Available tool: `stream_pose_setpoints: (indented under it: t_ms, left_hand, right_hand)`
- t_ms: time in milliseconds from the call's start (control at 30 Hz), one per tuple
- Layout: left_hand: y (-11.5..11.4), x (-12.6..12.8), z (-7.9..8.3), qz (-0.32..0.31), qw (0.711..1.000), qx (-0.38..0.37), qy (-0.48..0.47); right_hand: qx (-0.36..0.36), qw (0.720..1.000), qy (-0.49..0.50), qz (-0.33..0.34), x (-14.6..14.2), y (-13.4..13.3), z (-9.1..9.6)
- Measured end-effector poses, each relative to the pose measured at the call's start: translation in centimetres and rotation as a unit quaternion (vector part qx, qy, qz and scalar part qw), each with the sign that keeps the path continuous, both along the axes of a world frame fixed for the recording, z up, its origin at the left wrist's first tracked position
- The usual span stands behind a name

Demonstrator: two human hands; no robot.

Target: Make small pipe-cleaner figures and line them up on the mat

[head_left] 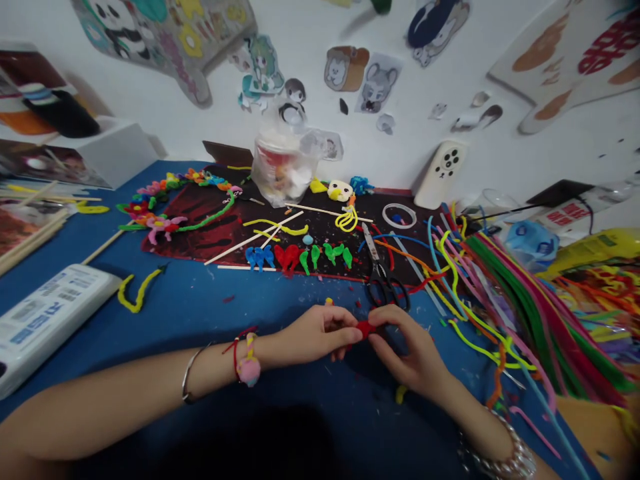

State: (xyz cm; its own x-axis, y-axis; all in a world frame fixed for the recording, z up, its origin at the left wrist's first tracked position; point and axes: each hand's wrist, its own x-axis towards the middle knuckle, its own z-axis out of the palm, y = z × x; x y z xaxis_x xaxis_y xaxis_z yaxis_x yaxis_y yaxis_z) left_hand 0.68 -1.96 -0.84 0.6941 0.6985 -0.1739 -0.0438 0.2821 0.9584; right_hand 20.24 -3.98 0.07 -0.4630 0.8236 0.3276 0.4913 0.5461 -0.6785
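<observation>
Between my two hands is a small red piece of fuzzy pipe cleaner (367, 329). My left hand (320, 333) pinches it from the left with thumb and fingers. From the right, the thumb and fingertips of my right hand (413, 347) close on its other end. The exact shape of the piece is partly covered by my fingers. Black-handled scissors (383, 277) lie just beyond my right hand, blades pointing away. Farther off sits a row of small shaped pieces: blue (260, 257), red (287, 259) and green (338, 255).
Loose pipe cleaners (465, 300) and a thick bundle (540, 313) spread over the right side. A flower garland (165, 200) lies back left, near a white box-shaped device (55, 320). Thin sticks (255, 239), a plastic-wrapped tub (280, 163) and a phone (443, 175) are farther back.
</observation>
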Motion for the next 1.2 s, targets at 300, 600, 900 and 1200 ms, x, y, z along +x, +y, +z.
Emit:
stream_pose_setpoints:
  t_ms: [300,600,900,1200]
  left_hand:
    - [-0.3,0.3,-0.2,-0.013,1.0,-0.013,-0.014]
    - [0.0,0.3,0.0,-0.008,0.999,-0.027,-0.02]
    - [0.2,-0.1,-0.4,-0.046,0.998,-0.027,-0.033]
    - [0.1,-0.1,0.2,-0.07,0.996,0.049,0.009]
  right_hand:
    - [-0.156,0.987,0.004,-0.037,-0.3,0.4,0.4]
    - [-0.227,0.974,-0.012,-0.001,0.0,0.6,0.6]
    - [-0.361,0.925,0.107,0.041,0.0,0.7,0.1]
    - [-0.403,0.893,0.202,0.001,-0.3,0.8,-1.1]
